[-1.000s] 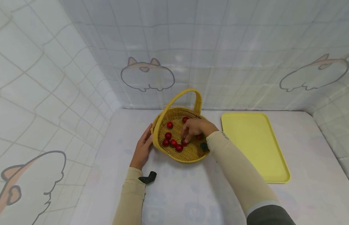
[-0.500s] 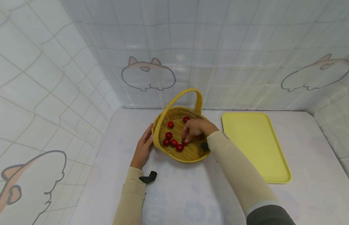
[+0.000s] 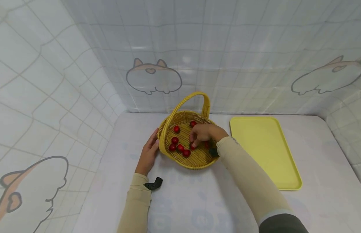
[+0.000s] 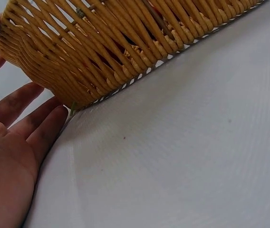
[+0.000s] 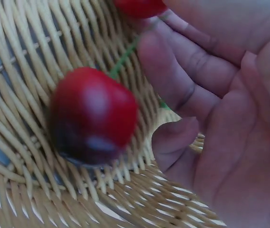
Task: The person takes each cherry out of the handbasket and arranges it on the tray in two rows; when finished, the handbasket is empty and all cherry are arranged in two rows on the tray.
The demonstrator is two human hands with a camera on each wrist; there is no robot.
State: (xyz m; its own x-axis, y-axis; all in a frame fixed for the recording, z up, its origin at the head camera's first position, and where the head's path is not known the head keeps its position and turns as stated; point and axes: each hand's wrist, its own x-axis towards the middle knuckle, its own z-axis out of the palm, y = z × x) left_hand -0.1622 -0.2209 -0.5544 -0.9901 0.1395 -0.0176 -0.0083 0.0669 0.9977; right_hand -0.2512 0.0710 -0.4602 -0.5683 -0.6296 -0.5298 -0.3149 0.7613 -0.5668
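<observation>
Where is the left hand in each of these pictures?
Head: left of and below centre, the left hand at the left side of the basket.
Left wrist: along the left edge, touching the basket.
Right wrist: not in it; the hand there is the right hand.
Shared landmark: the basket, in all three.

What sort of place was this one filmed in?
Probably a staged filming booth: tile-patterned walls with cartoon animal prints around a white tabletop bearing a yellow tray and a woven basket.

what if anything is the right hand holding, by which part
The right hand appears to pinch a red cherry; exactly which part of it cannot be told.
</observation>
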